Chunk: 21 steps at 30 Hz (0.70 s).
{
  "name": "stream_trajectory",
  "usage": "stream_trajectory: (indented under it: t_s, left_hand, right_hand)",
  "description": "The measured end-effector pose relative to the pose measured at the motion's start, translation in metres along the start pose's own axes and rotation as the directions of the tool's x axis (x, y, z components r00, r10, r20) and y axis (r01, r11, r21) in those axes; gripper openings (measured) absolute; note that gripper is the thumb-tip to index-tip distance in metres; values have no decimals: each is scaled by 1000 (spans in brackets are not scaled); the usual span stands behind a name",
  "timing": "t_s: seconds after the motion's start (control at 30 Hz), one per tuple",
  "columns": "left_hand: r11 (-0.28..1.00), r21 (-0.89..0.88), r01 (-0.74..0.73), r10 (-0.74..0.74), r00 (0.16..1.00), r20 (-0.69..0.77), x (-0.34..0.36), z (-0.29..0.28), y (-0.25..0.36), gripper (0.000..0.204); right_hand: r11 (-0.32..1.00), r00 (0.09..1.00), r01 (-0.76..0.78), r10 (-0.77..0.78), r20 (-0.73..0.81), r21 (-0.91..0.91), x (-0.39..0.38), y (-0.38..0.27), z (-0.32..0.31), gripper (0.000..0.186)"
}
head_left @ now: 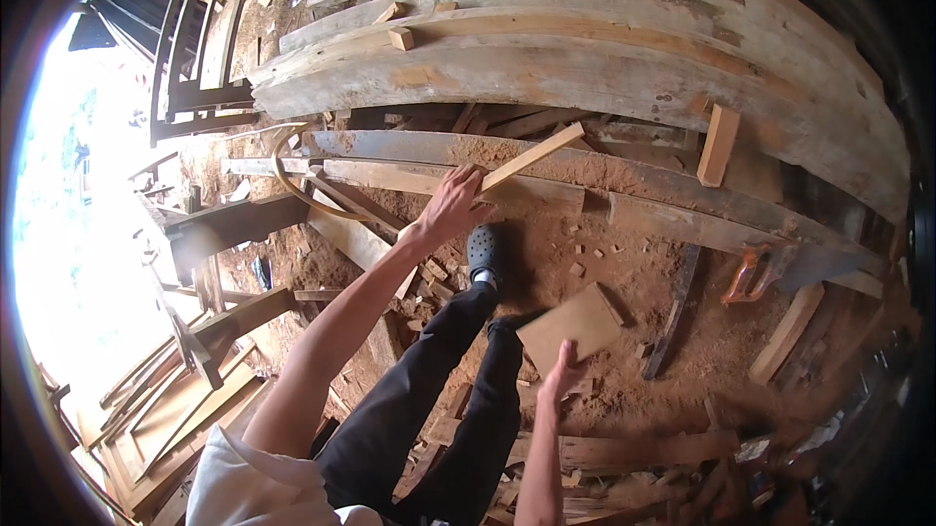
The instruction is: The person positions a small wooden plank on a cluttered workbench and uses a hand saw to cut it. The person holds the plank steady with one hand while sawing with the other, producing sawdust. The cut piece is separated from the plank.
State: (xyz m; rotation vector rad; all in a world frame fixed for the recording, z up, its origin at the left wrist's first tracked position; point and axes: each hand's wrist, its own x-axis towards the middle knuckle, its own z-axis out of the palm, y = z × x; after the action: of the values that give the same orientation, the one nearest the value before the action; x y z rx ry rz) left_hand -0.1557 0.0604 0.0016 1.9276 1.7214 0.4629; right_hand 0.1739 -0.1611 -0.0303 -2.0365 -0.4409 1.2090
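My left hand (456, 199) is closed around the near end of a narrow wooden strip (534, 156), which points up to the right over a long sawdust-covered beam (624, 173). Lower down, my right hand (563, 372) grips a flat, squarish wooden board (573, 323) by its near edge. The thumb lies on its top face, and the fingers beneath are hidden. The board is held tilted above the dirt floor, beside my leg. A handsaw (749, 274) with an orange handle rests to the right, its blade against the beam.
Long weathered planks (546, 68) lie across the far side, with a small wood block (401, 38) on them. Another upright block (719, 146) stands at right. Offcuts and sawdust cover the floor (624, 258). Dark timber frames (239, 224) stand at left, near a curved yellowish strip (283, 165).
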Motion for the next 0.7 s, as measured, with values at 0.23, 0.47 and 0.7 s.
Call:
stream_trajectory:
  t_s: [0.23,0.47,0.7]
  left_hand:
    - [998,14,-69,68,997,38,5,-5,-11,42]
    - [980,35,-196,193,979,72,12,-8,-20,40]
    - [972,-172,162,-149,985,85,6,-41,-7,36]
  right_hand:
    - [972,999,-36,40,-12,231,-18,-85,126,79]
    - [921,998,-40,57,-33,387,-31,-121,157,72]
    - [913,1000,-8,10,-1,408,-37,-109,160,68]
